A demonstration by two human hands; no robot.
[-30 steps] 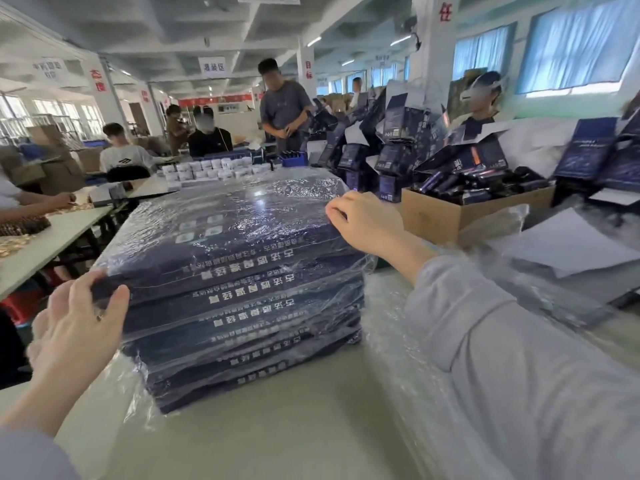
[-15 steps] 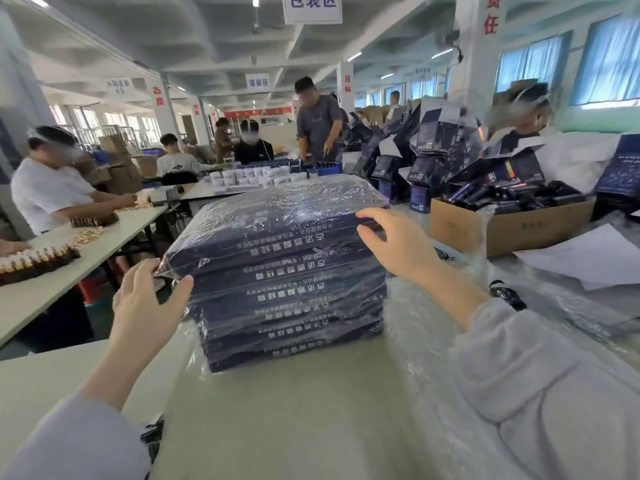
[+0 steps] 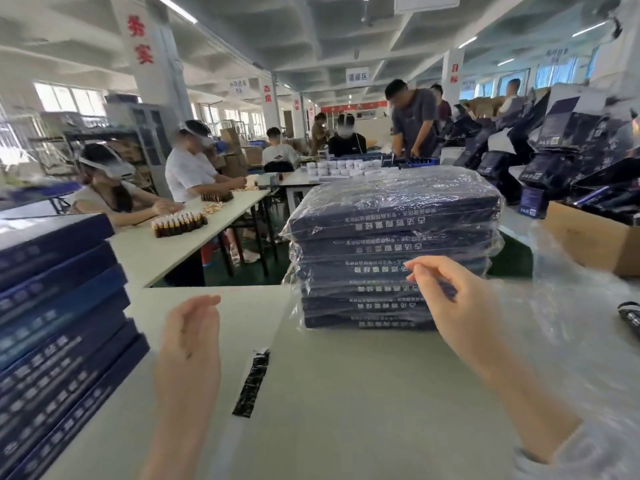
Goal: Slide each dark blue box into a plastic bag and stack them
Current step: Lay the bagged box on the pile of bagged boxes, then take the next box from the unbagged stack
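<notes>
— Both hands have come off the bagged stack (image 3: 394, 251) since a moment ago; the view has swung toward the left edge of the surface (image 3: 346, 393).

— Holding anything?

— No. The left hand (image 3: 190, 337) hangs loosely open near the surface's middle, and the right hand (image 3: 450, 299) hovers in front of the stack with its fingers (image 3: 419, 270) lightly curled, gripping nothing that I can see.

— So which step?

— Between boxes, I'd judge. The bagged stack sits toward the far edge; the unbagged boxes (image 3: 59, 327) are piled at the left edge (bare, no film). Next calls for lifting one off that pile and fetching a bag from the loose plastic (image 3: 571, 306) on the right.

— Orientation?

— Bagged boxes lie flat, long axis left-to-right, printed spines facing the near edge.
</notes>
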